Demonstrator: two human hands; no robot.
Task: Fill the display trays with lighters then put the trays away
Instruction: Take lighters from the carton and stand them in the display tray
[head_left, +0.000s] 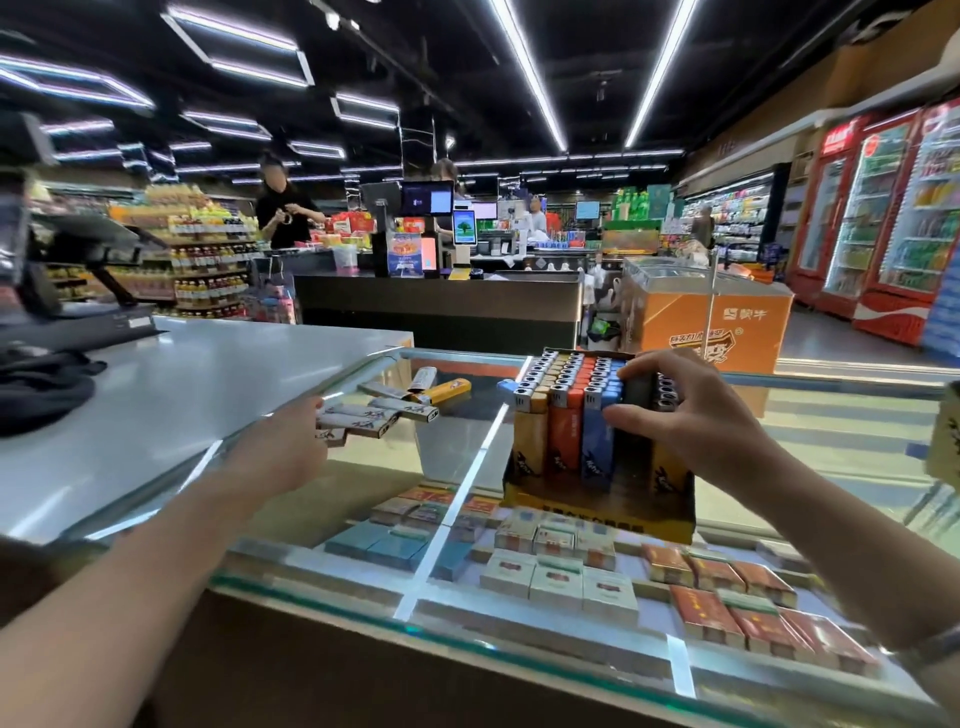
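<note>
A: What sits furthest left on your desk?

B: A dark cloth lies on the grey part, under a black screen stand. To its right the top turns to glass.

A: And your left hand?

B: It reaches out over the glass, fingers curled round a few silver lighters at the near edge of a loose pile. Just beyond them lies a yellow lighter, flat on the glass, with another silver one beside it.

A: Where is the tray?

B: It stands on the glass to the right of the pile, a dark cardboard tray with a yellow front. Rows of upright lighters fill it: yellow, orange, then blue, caps upward.

A: Your right hand?

B: It rests on the right side of the tray. Your thumb presses the front of the blue row and your fingers curl over the caps, gripping that block of lighters. Whether one is being pushed in, you cannot tell.

A: Anything below?

B: Under the glass, cigarette packs lie in rows: blue, white, then red towards the right.
</note>
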